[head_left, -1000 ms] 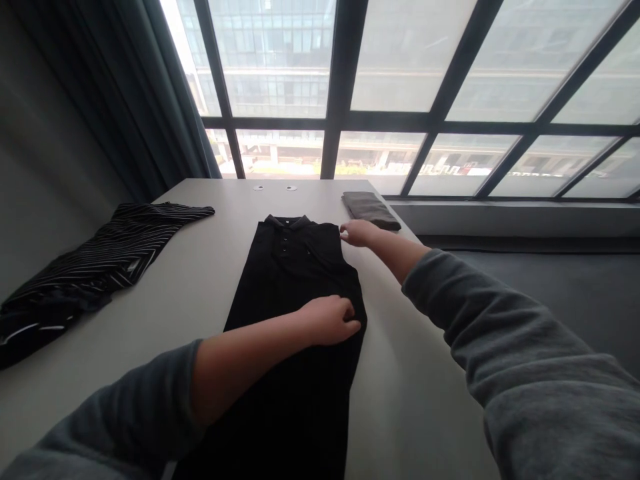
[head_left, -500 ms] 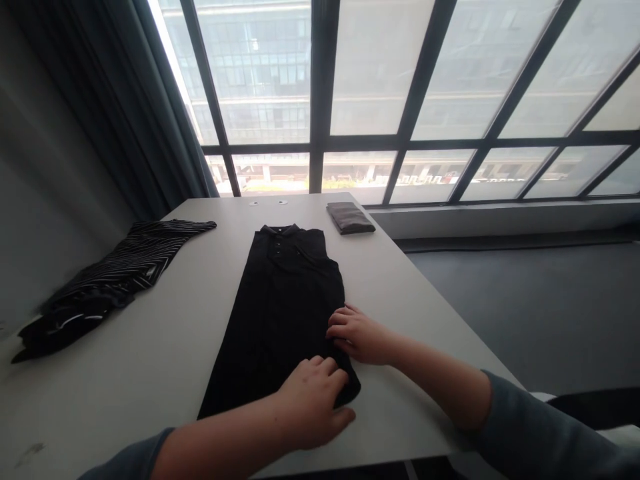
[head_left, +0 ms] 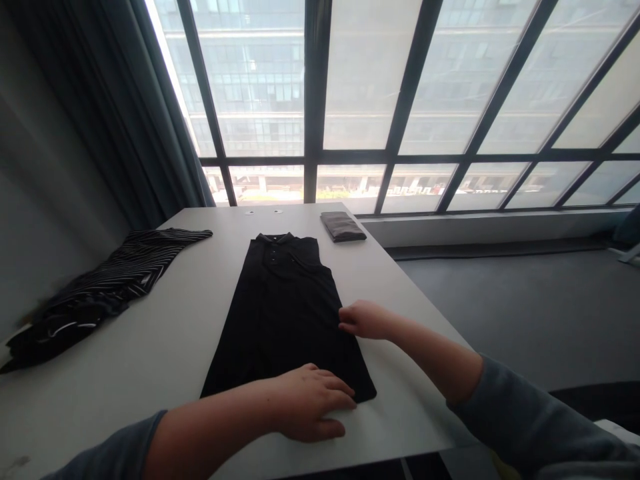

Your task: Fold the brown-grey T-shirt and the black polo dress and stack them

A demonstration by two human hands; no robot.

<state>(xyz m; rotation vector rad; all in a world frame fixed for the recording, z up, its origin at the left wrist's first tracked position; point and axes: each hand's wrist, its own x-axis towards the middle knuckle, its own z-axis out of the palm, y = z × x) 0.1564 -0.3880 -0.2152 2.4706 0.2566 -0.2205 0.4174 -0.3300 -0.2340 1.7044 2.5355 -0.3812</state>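
A black polo shirt [head_left: 285, 313] lies lengthwise on the pale table [head_left: 165, 333], sides folded in, collar toward the window. My left hand [head_left: 313, 410] lies flat with fingers stretched out on the shirt's bottom hem near the table's front edge. My right hand [head_left: 365, 319] rests at the shirt's right edge about halfway up, fingers curled onto the fabric there.
A black-and-white striped garment [head_left: 95, 287] lies crumpled at the table's left side. A folded dark grey cloth [head_left: 343, 227] sits at the far right corner. The table's right edge drops to a grey floor [head_left: 525, 313]; large windows and a dark curtain stand behind.
My right hand came back from the shirt's shoulder to its right edge midway down. My left hand slid down to the bottom hem and flattened. The view pulled back.
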